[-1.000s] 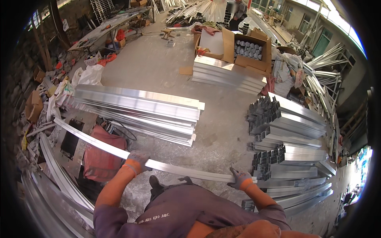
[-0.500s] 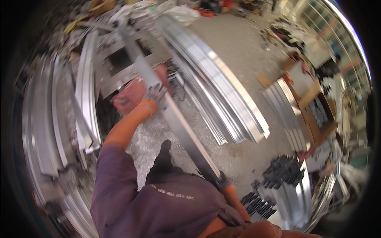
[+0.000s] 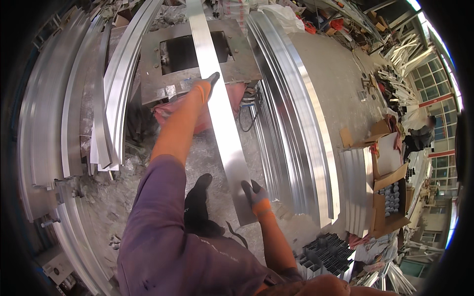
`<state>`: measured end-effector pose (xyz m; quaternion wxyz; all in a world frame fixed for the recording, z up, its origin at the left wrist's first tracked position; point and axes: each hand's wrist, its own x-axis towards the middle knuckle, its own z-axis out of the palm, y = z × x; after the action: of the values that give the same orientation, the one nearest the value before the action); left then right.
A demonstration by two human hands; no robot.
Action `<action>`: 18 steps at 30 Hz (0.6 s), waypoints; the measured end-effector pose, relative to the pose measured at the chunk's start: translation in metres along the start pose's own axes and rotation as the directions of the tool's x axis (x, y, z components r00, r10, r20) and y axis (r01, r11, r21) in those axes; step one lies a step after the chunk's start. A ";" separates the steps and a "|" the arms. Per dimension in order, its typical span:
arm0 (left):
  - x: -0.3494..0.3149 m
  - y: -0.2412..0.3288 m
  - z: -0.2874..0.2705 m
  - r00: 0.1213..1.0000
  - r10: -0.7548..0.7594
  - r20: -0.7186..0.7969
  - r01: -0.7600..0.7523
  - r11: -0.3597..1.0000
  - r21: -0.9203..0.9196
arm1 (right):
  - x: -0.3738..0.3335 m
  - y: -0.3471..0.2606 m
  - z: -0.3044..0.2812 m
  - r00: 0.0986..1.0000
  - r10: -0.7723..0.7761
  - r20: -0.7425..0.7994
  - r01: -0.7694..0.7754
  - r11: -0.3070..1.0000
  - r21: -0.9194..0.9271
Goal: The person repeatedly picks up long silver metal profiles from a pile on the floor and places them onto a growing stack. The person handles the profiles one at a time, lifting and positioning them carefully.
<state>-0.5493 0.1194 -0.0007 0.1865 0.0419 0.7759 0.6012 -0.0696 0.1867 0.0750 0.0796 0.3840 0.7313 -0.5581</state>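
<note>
A long, flat silver metal profile [image 3: 225, 126] slants across the middle, its broad shiny face turned up. Its far part passes over a metal machine table [image 3: 148, 74] with a dark rectangular opening; I cannot tell whether it touches the table. My left hand [image 3: 211, 87], in a grey glove with an orange cuff, is closed on the profile about midway along. Gloved the same way, my right hand [image 3: 254, 193] grips the right edge close to the near end, thumb on top. A red cloth or bag [image 3: 168, 112] hangs below the table's near edge.
Long metal profiles [image 3: 308, 118] lie stacked right of the machine, and more [image 3: 47, 98] line the left. At right stand an open cardboard box [image 3: 390, 217] and a white stack [image 3: 355, 190]. Dark-ended profiles [image 3: 328, 254] are bundled at lower right. Another person [image 3: 422, 135] is far right.
The profile has rolled from its narrow side to broad face up and now points more directly away from me, over the machine. My right hand has moved forward, away from my body.
</note>
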 end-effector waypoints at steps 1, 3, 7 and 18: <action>0.010 0.005 0.001 0.997 -0.076 -0.021 0.077 0.996 0.052 | -0.001 -0.021 0.001 1.000 0.003 -0.019 -0.004 0.999 -0.052; 0.021 0.012 0.003 0.985 -0.172 0.009 0.168 0.971 0.169 | 0.010 -0.013 0.002 1.000 -0.007 -0.011 0.008 1.000 0.030; -0.006 -0.002 0.020 0.945 -0.314 0.090 0.284 0.926 0.247 | 0.009 0.068 -0.006 1.000 0.012 0.005 -0.013 0.996 0.093; -0.289 -0.069 0.091 0.929 -0.320 0.184 0.312 0.947 0.074 | -0.199 0.256 -0.066 0.998 0.031 -0.052 -0.032 0.999 -0.015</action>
<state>-0.2396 0.1008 -0.0158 0.3544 -0.0211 0.7635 0.5395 0.2551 0.1719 0.0137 0.0727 0.4090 0.7315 -0.5408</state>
